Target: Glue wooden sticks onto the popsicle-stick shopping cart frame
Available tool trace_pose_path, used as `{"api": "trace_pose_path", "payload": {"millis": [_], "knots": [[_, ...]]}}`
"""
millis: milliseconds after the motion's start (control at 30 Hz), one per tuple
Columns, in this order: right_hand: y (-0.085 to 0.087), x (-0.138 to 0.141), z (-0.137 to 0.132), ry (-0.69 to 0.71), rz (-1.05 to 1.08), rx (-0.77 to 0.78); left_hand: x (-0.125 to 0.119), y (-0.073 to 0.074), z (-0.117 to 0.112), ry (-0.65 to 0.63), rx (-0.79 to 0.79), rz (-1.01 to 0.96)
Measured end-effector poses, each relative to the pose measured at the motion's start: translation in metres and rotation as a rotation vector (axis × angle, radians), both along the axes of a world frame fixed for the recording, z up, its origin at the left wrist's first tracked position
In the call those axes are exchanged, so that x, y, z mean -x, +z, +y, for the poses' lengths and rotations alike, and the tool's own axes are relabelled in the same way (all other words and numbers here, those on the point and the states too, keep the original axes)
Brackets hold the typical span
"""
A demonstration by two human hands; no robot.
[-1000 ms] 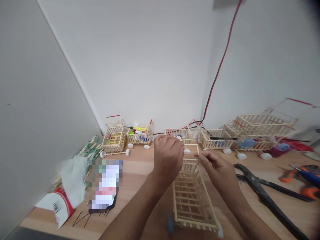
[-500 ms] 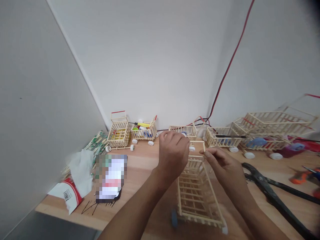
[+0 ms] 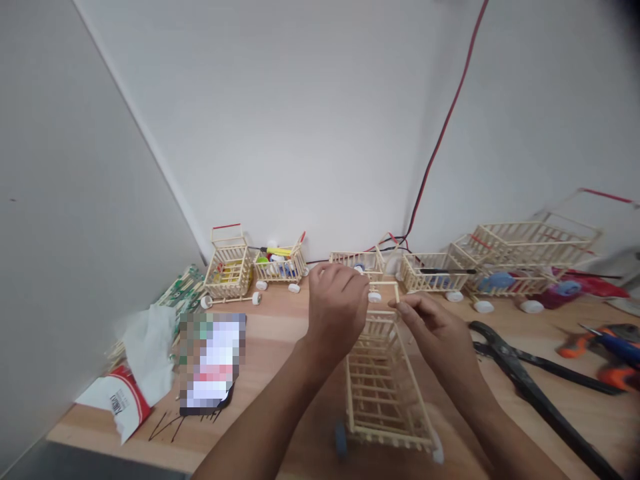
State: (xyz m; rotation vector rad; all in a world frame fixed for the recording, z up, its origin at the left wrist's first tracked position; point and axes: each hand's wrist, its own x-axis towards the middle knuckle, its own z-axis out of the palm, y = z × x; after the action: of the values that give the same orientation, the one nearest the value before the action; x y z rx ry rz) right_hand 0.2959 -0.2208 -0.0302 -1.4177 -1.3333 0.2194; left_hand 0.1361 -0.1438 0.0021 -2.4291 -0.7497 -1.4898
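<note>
A small cart built of thin wooden sticks (image 3: 383, 387) stands on the wooden table in front of me, with a blue wheel and a white wheel at its near end. My left hand (image 3: 337, 310) is curled at the far left corner of the cart's handle frame. My right hand (image 3: 433, 330) pinches the right post of the same handle frame between thumb and fingers. Both hands grip the far end of the cart.
Several finished stick carts (image 3: 280, 267) line the wall, with larger ones (image 3: 530, 250) at the right. Big black pliers (image 3: 525, 387) and orange and blue tools (image 3: 607, 347) lie right. A phone (image 3: 210, 363), a torn packet (image 3: 117, 403) and stick bundles (image 3: 183, 290) lie left.
The view has swayed a little. Both hands stay on the cart's handle frame, with only slight shifts.
</note>
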Motion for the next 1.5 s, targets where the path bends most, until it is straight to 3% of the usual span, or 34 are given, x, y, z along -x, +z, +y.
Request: {"api": "trace_pose_path", "payload": {"millis": [1500], "knots": [[0.0019,0.0008,0.0,-0.01,-0.024,-0.03,0.0002,0.0001,-0.0006,-0.005,0.007,-0.001]]}}
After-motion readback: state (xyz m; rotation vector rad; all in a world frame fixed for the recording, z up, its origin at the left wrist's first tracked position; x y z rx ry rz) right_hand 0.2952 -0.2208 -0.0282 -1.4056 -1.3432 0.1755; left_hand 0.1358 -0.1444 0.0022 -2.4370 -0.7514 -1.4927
